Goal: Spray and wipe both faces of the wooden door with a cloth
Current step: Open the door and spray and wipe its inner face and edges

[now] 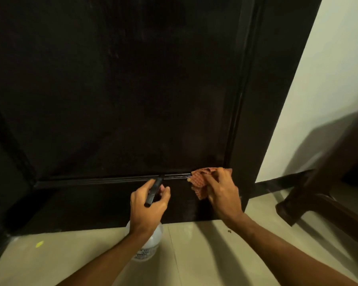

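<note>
The dark wooden door [122, 89] fills most of the view, seen from low down near its bottom rail. My right hand [221, 193] grips an orange checked cloth [201, 180] bunched against the moulding at the panel's lower right corner. My left hand [148, 205] holds a spray bottle [150, 242] by its black trigger head, nozzle pointing at the moulding; the clear bottle body hangs below my wrist.
Pale tiled floor [205, 254] runs under the door. A white wall [318, 100] with a dark skirting stands to the right. A dark wooden furniture leg [329, 182] slants in at the right edge. A small yellow scrap [39, 243] lies on the floor at left.
</note>
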Demonstrator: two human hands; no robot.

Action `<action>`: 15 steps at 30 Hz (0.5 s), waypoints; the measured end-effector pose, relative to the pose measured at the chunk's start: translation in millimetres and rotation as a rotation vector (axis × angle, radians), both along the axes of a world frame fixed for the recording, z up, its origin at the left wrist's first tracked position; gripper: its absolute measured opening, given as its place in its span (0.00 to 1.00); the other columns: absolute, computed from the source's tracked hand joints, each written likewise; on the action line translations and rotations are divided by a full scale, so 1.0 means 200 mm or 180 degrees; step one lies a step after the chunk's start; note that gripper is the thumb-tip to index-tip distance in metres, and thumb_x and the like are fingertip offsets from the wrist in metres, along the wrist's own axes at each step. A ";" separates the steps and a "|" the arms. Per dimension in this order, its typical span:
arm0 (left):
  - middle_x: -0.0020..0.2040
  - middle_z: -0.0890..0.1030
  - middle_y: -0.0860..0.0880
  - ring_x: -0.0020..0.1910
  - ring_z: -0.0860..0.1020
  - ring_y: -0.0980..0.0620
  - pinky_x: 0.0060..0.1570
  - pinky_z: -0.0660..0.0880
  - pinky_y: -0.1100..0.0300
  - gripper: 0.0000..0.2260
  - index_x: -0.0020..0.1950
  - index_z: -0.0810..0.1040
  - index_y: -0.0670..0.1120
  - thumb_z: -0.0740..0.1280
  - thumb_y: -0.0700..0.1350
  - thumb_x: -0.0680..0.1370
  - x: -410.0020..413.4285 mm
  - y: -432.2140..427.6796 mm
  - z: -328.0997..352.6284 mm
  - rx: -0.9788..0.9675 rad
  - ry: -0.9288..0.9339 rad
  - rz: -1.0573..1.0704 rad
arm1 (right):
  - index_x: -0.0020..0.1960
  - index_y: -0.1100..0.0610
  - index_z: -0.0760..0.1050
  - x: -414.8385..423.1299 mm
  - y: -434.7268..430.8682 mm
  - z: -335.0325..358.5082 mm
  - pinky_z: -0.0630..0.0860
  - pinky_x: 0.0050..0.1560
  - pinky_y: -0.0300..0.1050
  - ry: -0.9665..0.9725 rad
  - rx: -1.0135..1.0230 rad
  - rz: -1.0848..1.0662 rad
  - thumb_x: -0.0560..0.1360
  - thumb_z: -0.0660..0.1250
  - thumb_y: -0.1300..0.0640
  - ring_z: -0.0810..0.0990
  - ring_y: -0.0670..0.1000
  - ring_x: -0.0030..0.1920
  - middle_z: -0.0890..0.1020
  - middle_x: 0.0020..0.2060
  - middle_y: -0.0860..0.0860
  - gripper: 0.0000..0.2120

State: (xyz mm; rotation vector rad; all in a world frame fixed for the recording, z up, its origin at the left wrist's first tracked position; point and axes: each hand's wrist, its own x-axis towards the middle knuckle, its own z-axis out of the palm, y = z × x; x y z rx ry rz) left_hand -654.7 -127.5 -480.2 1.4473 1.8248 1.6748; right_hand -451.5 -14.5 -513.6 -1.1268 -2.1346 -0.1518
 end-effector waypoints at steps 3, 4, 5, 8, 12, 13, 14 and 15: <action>0.35 0.82 0.55 0.37 0.82 0.56 0.40 0.75 0.69 0.09 0.39 0.80 0.49 0.76 0.39 0.77 -0.03 -0.02 -0.03 -0.0026 -0.0045 0.0058 | 0.65 0.53 0.76 -0.27 -0.04 0.02 0.82 0.45 0.52 -0.0429 0.0112 0.0600 0.76 0.70 0.57 0.73 0.55 0.60 0.72 0.60 0.52 0.17; 0.35 0.83 0.55 0.38 0.83 0.56 0.41 0.76 0.68 0.09 0.40 0.81 0.49 0.76 0.39 0.77 0.00 -0.03 -0.03 -0.0054 -0.0093 0.0032 | 0.64 0.53 0.76 -0.32 -0.05 0.02 0.81 0.45 0.51 -0.0613 0.0174 0.0824 0.77 0.70 0.55 0.73 0.54 0.59 0.72 0.60 0.52 0.16; 0.36 0.84 0.55 0.39 0.83 0.56 0.42 0.77 0.66 0.07 0.41 0.82 0.49 0.76 0.39 0.77 0.01 -0.05 -0.04 -0.0060 -0.0157 0.0003 | 0.63 0.53 0.77 -0.36 -0.06 0.01 0.80 0.44 0.50 -0.0771 0.0233 0.0949 0.76 0.70 0.53 0.73 0.54 0.57 0.71 0.59 0.52 0.16; 0.35 0.83 0.52 0.38 0.83 0.53 0.44 0.80 0.54 0.08 0.40 0.82 0.48 0.76 0.40 0.77 0.08 -0.02 0.05 -0.0053 -0.0163 -0.0029 | 0.64 0.53 0.77 -0.22 -0.05 0.05 0.80 0.42 0.49 -0.0619 0.0280 0.0849 0.75 0.70 0.55 0.75 0.55 0.55 0.72 0.58 0.52 0.18; 0.32 0.80 0.50 0.34 0.80 0.53 0.39 0.76 0.64 0.10 0.38 0.80 0.44 0.76 0.40 0.77 0.11 0.06 0.24 0.0218 -0.0166 -0.0130 | 0.67 0.56 0.77 -0.02 0.00 0.33 0.82 0.47 0.53 0.0254 0.0541 0.0503 0.75 0.66 0.62 0.78 0.58 0.57 0.72 0.61 0.55 0.20; 0.32 0.80 0.50 0.33 0.79 0.54 0.37 0.74 0.66 0.10 0.37 0.79 0.44 0.76 0.39 0.77 0.12 0.08 0.27 0.0262 -0.0124 -0.0147 | 0.66 0.57 0.77 -0.01 0.04 0.42 0.83 0.45 0.51 0.0407 0.0737 0.0363 0.76 0.66 0.63 0.78 0.59 0.56 0.72 0.60 0.56 0.19; 0.31 0.79 0.51 0.31 0.78 0.55 0.36 0.72 0.67 0.10 0.37 0.79 0.44 0.75 0.39 0.77 0.12 0.09 0.29 0.0291 -0.0101 -0.0160 | 0.65 0.58 0.78 -0.01 0.06 0.52 0.83 0.45 0.50 0.0491 0.0883 0.0310 0.76 0.68 0.64 0.78 0.58 0.56 0.73 0.59 0.57 0.18; 0.30 0.78 0.52 0.30 0.77 0.56 0.35 0.71 0.68 0.11 0.37 0.78 0.45 0.76 0.39 0.77 0.11 0.10 0.31 0.0296 -0.0087 -0.0153 | 0.65 0.58 0.78 -0.02 0.08 0.61 0.82 0.46 0.48 0.0555 0.0981 0.0293 0.76 0.69 0.65 0.77 0.58 0.57 0.74 0.59 0.58 0.17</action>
